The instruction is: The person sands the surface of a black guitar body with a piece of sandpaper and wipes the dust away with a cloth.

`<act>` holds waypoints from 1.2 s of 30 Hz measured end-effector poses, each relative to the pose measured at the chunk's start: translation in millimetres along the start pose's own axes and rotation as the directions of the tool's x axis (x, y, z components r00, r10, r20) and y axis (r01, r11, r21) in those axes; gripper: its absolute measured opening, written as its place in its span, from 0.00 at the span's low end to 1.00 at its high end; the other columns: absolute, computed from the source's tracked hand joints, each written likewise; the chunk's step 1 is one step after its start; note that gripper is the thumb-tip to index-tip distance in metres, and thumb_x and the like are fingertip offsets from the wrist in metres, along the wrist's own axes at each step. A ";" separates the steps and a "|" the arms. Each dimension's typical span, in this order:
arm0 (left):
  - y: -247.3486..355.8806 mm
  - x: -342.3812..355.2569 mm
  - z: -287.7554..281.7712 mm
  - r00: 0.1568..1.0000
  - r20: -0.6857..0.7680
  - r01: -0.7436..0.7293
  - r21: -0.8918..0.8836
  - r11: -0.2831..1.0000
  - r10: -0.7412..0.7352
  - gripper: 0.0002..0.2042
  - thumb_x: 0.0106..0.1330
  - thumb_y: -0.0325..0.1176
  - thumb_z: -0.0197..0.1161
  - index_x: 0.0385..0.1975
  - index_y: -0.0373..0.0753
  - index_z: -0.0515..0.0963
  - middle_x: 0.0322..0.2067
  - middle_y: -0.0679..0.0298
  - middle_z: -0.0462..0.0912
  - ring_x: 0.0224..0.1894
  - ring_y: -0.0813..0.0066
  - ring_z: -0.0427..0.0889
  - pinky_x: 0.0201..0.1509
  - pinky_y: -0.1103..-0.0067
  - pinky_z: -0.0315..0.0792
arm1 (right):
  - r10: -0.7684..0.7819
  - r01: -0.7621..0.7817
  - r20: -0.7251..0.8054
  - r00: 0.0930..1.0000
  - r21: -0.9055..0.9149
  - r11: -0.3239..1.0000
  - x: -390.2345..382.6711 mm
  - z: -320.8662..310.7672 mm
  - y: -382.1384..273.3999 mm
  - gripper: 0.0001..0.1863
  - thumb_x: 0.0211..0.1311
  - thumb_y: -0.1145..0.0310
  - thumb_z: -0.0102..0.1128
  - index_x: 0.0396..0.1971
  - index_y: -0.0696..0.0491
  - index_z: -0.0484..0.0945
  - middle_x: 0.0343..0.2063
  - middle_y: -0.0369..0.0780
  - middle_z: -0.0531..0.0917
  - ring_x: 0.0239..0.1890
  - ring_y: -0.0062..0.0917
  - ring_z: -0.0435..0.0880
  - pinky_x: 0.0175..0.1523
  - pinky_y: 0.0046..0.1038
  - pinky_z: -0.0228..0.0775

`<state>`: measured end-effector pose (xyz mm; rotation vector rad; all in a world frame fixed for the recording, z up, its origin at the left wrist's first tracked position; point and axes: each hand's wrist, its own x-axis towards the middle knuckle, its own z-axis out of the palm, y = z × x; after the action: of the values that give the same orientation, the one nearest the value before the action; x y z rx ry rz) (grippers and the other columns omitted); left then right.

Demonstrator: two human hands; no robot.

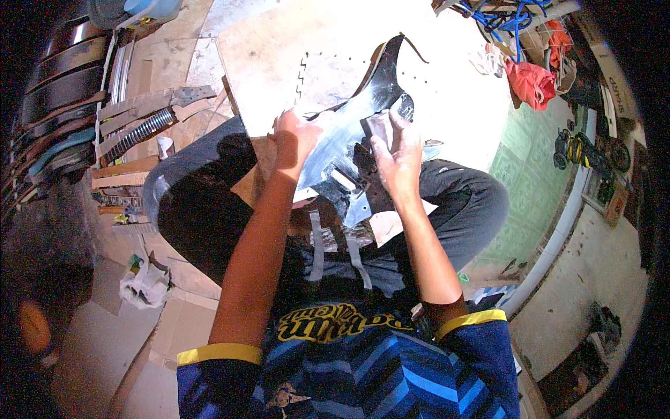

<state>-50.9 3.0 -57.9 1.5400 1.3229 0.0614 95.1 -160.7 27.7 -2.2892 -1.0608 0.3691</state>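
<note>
A curved body panel (333, 145), black with grey-white smears that look like dust or filler, lies across my lap, its narrow horn-shaped end pointing away from me. My left hand (294, 138) is closed on the panel's left edge; its fingertips are partly lost in the glare. In my right hand (400, 155) is a small grey rectangular block (379, 131), probably a sanding block, held between thumb and fingers against the panel's right side. Pale dust coats the right fingers. Slots and ragged edges show at the panel's near end.
A large pale board (258, 52) lies under the panel, strongly lit. Several dark curved panels (66, 91) are stacked at far left, beside a metal spring (143, 131). A red cloth (532, 85) and blue cords (516, 24) lie at far right. A crumpled white bag (144, 281) sits left.
</note>
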 end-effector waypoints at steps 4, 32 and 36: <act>15.2 -41.0 32.5 0.926 -0.359 -0.003 0.298 0.955 0.115 0.25 0.68 0.54 0.63 0.53 0.40 0.83 0.57 0.45 0.79 0.60 0.43 0.75 0.69 0.51 0.63 | -0.204 0.212 0.067 0.977 -0.143 0.967 -14.8 12.7 -12.6 0.29 0.54 0.72 0.72 0.58 0.54 0.77 0.50 0.51 0.80 0.53 0.47 0.77 0.61 0.46 0.66; 40.7 -55.4 30.8 0.943 -0.294 0.056 0.598 0.800 0.154 0.28 0.63 0.57 0.63 0.56 0.44 0.79 0.56 0.52 0.77 0.66 0.52 0.69 0.71 0.56 0.59 | -0.261 0.290 0.147 0.954 -0.231 0.929 46.3 15.3 -2.2 0.20 0.61 0.67 0.67 0.54 0.48 0.81 0.53 0.57 0.75 0.54 0.54 0.76 0.55 0.57 0.69; 48.5 -56.6 28.8 0.944 -0.290 0.034 0.565 0.824 0.160 0.26 0.67 0.54 0.60 0.56 0.40 0.79 0.58 0.46 0.77 0.64 0.47 0.71 0.69 0.53 0.63 | -0.148 0.162 0.069 0.987 -0.300 0.940 149.5 17.9 29.5 0.20 0.67 0.62 0.62 0.57 0.50 0.78 0.49 0.57 0.76 0.49 0.54 0.77 0.49 0.55 0.72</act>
<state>-21.7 -49.5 -5.2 2.1521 1.6461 -0.0421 200.9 -54.5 -5.4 -2.4508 -1.3951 0.2048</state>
